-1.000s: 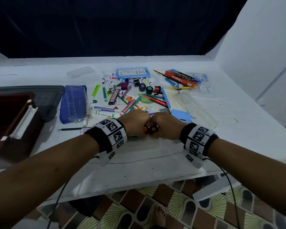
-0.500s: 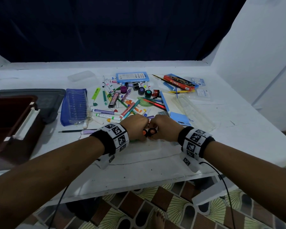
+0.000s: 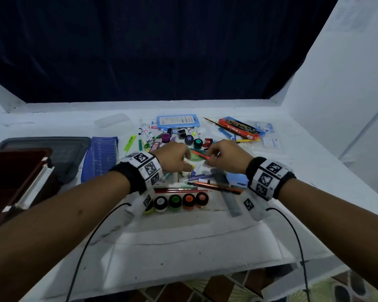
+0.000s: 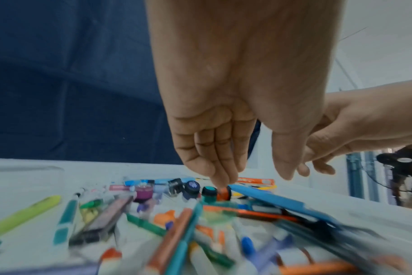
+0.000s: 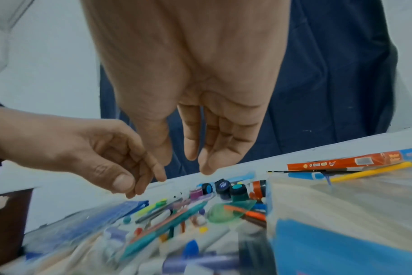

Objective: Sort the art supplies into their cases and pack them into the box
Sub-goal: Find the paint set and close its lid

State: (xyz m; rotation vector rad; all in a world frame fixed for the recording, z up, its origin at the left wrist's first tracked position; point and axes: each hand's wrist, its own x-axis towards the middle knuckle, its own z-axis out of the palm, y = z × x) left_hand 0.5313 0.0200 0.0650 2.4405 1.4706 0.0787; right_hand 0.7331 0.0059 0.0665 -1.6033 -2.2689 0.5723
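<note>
Glossy plastic paint pots (image 3: pixel 175 201); table (image 3: pixel 183 247) seemingly matt.

Box (image 3: pixel 11 184) left of pens (image 3: pixel 148 136)

On the orange box (image 5: pixel 346 162) at the table's far edge I read what looks like "Water Colour", though blur makes me unsure. The blue card's (image 3: pixel 178 121) print and the paint-pot lids (image 3: pixel 202 196) stay illegible to me.

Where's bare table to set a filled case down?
Bare table lies nearer you than the row of paint pots, and at the far left beyond the clear case. Crowded: the marker pile under both hands.
</note>
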